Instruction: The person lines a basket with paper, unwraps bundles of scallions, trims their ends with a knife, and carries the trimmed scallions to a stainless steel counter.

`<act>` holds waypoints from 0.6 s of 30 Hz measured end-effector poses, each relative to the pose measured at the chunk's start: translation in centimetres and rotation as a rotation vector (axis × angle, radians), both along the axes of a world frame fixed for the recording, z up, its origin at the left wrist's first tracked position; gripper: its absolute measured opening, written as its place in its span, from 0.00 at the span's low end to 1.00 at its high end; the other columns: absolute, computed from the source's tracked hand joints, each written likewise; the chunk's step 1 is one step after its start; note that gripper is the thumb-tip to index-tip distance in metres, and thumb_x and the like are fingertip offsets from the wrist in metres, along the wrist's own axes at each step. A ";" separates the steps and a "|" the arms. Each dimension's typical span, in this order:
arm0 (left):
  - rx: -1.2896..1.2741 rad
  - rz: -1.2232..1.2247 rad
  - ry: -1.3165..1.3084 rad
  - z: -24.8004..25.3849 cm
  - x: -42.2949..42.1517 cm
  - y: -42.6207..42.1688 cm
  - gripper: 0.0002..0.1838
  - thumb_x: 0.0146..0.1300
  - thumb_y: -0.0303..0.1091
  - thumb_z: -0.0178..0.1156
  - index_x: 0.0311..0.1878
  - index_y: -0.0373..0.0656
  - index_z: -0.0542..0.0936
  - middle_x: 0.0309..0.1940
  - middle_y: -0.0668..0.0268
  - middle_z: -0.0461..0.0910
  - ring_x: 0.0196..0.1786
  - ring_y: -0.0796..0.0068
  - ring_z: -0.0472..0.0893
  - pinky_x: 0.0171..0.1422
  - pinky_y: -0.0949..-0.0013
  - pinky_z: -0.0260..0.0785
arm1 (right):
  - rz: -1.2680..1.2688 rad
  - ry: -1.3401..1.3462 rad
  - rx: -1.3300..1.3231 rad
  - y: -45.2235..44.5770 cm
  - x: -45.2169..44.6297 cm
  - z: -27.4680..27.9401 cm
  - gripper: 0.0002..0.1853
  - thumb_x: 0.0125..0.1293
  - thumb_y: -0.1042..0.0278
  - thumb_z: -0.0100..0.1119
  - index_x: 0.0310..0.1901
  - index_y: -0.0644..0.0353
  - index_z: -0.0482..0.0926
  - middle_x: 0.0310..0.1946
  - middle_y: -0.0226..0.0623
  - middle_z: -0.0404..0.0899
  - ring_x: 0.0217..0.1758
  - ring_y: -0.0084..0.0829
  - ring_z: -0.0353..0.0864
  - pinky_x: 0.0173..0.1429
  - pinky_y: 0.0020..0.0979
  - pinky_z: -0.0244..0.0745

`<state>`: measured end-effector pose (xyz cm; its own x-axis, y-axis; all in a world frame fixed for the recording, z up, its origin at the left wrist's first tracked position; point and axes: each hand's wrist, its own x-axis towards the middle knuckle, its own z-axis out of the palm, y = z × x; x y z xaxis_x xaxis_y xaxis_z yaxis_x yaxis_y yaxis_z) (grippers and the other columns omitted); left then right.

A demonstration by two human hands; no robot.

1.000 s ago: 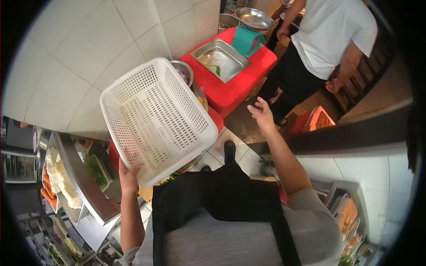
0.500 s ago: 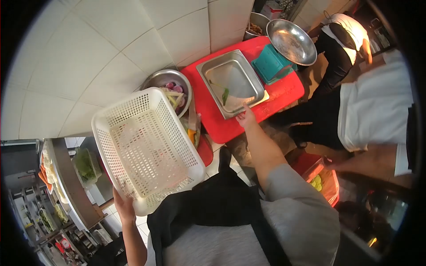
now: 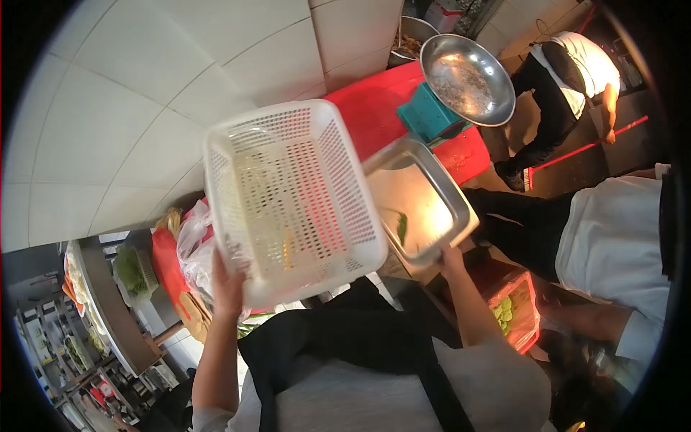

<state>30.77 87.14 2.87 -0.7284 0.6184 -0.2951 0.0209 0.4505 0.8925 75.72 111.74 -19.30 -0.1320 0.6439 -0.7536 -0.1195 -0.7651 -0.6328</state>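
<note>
My left hand point(image 3: 229, 286) is closed on the near left rim of a white perforated plastic basket point(image 3: 302, 194), held tilted in front of me. Through its holes, red surface shows. My right hand point(image 3: 452, 262) grips the near corner of a rectangular steel pan point(image 3: 440, 176), which is tilted towards me and overlaps the table's near edge. Inside the pan lies a bit of green leaf point(image 3: 402, 227). The basket's right side covers part of the pan's left side.
On the red table point(image 3: 374, 93) stands a teal scale point(image 3: 430, 115) with a round steel dish point(image 3: 468, 79). A red crate point(image 3: 533, 317) with greens is at lower right. Two people are on the right, one near a red-handled broom point(image 3: 590, 147). Plastic bags point(image 3: 196, 245) lie left of the basket.
The basket has moved right and now hides the steel bowl of vegetables. My right hand has drawn the pan off its spot towards me and tilted it.
</note>
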 end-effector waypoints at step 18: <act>-0.485 -0.063 -0.122 -18.1 7.1 12.1 0.35 0.58 0.24 0.53 0.69 0.38 0.52 0.57 0.48 0.70 0.60 0.54 0.72 0.60 0.60 0.66 | -0.880 0.349 -0.075 9.7 -7.3 -5.9 0.08 0.59 0.76 0.53 0.41 0.65 0.72 0.38 0.41 0.76 0.44 0.34 0.76 0.51 0.34 0.78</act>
<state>37.90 99.23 -15.22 -0.6362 0.4308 -0.6401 -0.0304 0.8150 0.5787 68.46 121.40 -25.21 0.1518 0.5709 -0.8069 -0.8455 -0.3478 -0.4051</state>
